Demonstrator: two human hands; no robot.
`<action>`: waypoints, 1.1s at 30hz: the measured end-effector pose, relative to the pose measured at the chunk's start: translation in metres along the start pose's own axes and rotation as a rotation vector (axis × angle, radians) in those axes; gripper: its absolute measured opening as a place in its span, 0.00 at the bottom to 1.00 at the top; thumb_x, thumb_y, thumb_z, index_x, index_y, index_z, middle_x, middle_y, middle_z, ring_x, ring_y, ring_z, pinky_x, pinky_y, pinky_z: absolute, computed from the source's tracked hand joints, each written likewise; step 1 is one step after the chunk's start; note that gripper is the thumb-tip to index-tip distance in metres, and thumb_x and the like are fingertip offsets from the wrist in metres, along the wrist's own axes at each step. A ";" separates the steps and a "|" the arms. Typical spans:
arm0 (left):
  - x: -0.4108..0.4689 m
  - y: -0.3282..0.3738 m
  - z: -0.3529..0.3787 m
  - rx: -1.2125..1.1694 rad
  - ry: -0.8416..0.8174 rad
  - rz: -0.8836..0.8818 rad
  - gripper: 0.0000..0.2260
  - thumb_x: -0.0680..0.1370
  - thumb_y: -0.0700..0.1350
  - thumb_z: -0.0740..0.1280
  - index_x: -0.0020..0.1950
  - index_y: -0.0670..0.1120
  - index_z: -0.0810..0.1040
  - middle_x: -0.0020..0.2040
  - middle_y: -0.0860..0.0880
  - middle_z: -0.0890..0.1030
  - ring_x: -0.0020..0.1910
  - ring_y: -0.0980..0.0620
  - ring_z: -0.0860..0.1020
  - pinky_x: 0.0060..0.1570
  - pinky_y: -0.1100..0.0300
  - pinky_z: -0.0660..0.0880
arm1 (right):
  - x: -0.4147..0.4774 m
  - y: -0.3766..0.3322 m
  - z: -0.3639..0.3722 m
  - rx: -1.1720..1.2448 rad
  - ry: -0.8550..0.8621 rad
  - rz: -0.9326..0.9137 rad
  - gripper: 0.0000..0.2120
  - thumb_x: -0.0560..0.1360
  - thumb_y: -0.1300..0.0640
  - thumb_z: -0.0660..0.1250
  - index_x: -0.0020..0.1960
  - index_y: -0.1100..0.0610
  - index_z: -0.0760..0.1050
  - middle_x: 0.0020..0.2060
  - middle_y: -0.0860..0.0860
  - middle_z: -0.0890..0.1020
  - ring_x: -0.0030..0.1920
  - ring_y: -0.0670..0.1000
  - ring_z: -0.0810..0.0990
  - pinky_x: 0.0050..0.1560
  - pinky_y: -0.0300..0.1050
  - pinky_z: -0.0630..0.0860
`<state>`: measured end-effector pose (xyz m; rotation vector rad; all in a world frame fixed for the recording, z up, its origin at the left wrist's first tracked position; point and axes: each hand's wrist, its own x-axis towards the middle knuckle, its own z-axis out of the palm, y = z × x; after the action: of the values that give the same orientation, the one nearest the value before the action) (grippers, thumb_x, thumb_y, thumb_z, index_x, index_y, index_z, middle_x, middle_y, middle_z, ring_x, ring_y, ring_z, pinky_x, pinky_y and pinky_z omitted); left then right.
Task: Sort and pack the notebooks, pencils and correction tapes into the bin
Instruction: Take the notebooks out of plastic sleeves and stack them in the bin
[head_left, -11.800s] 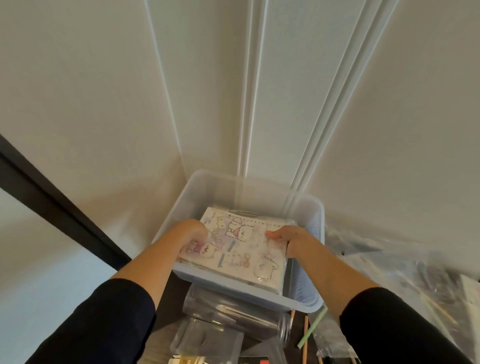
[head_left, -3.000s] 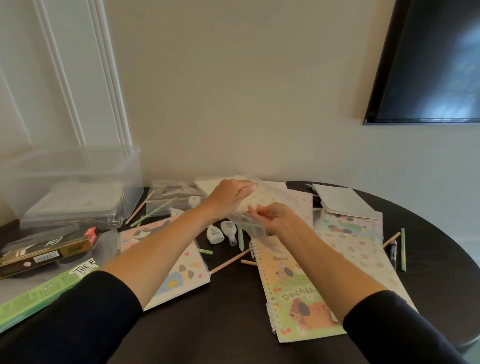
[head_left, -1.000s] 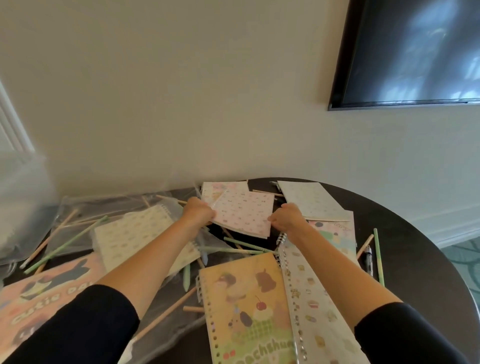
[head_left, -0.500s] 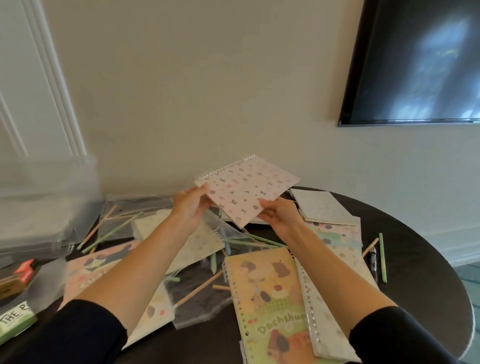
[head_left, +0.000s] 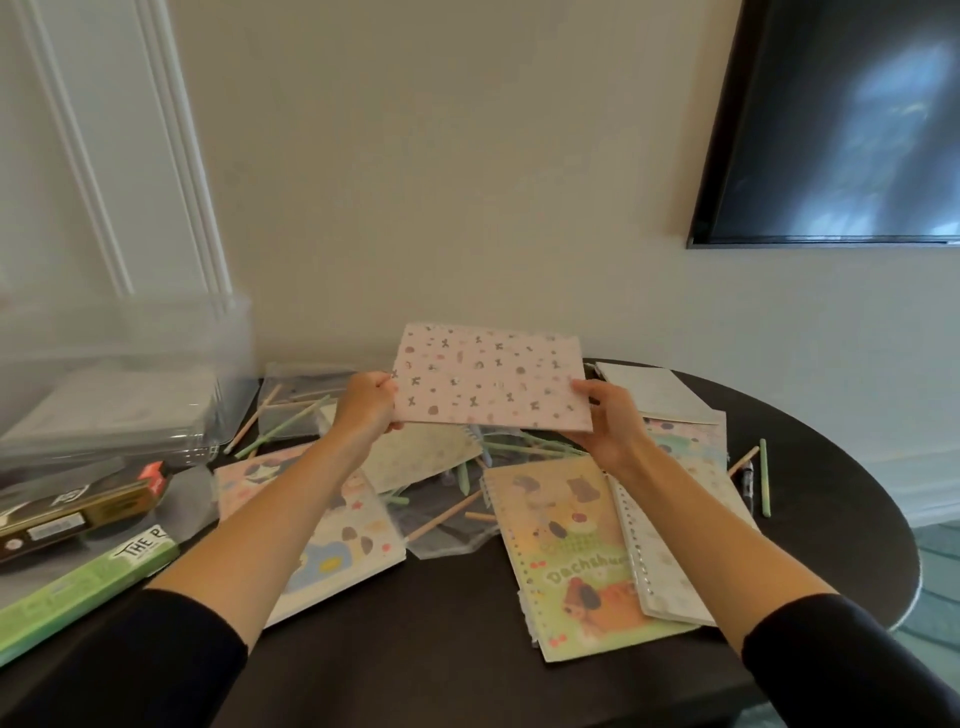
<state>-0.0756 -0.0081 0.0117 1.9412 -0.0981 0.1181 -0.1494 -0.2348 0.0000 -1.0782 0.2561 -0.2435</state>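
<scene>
pink patterned notebook (head_left: 491, 384) is held up off dark round table (head_left: 467, 654), pinched at its 9 o'clock edge by left hand (head_left: 366, 410) & 3 o'clock edge by right hand (head_left: 610, 423). clear plastic bin (head_left: 156, 338) is parked at table's 9 o'clock.

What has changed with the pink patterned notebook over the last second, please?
The pink notebook, which lay on the table a second ago, has been lifted clear of it. The left hand grips its left edge and the right hand its right edge, and it has turned from tilted to roughly level. The Dachshund notebook, pencils and bin stayed put.
</scene>
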 end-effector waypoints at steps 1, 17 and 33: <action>0.000 0.000 -0.003 0.012 -0.025 0.016 0.09 0.81 0.38 0.54 0.49 0.42 0.73 0.38 0.46 0.74 0.30 0.51 0.71 0.26 0.63 0.68 | -0.001 -0.002 0.000 -0.136 -0.016 0.010 0.05 0.77 0.64 0.59 0.51 0.62 0.72 0.50 0.58 0.80 0.47 0.56 0.80 0.41 0.50 0.80; -0.024 -0.018 -0.008 1.058 -0.510 0.218 0.16 0.70 0.52 0.71 0.47 0.47 0.65 0.44 0.50 0.69 0.41 0.52 0.68 0.38 0.59 0.66 | -0.031 -0.027 -0.038 -0.253 -0.034 0.195 0.20 0.77 0.67 0.59 0.67 0.55 0.64 0.39 0.55 0.79 0.25 0.49 0.81 0.22 0.39 0.76; -0.036 -0.011 -0.006 1.068 -0.209 0.437 0.07 0.77 0.40 0.57 0.39 0.42 0.64 0.35 0.46 0.67 0.37 0.45 0.68 0.34 0.57 0.60 | -0.036 -0.017 -0.037 -0.292 0.035 0.161 0.14 0.78 0.68 0.57 0.64 0.62 0.65 0.40 0.57 0.78 0.31 0.51 0.81 0.26 0.44 0.79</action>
<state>-0.1104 0.0019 -0.0013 2.9638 -0.7202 0.2985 -0.1966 -0.2619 0.0018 -1.3348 0.4168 -0.0808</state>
